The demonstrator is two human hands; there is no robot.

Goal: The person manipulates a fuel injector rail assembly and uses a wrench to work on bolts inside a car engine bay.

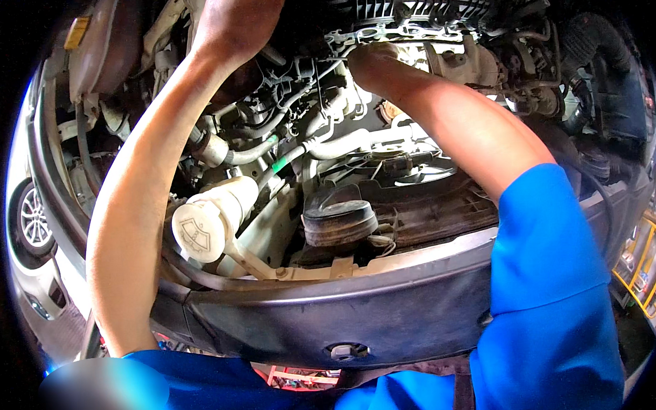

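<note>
Both my bare arms reach over the front of a vehicle into its engine bay. My left hand (243, 21) is at the top edge, above the hoses on the left side; its fingers are cut off or in shadow, so its grip cannot be made out. Deep in the middle of the bay, my right hand (375, 62) is beside a pale metal engine part (457, 63). Its fingers are hidden among the parts. A thin metal rod or pipe (320, 93) runs between the two hands. Below them lies a light-coloured hose (344, 144) with a green band at one end.
A white washer-fluid filler cap (199, 231) stands near my left forearm. Beside it are an intake duct (339, 223) and the dark front bumper (332, 313). A brownish tank (110, 57) sits far left, a corrugated hose (590, 48) far right. A yellow rack (651, 259) stands outside.
</note>
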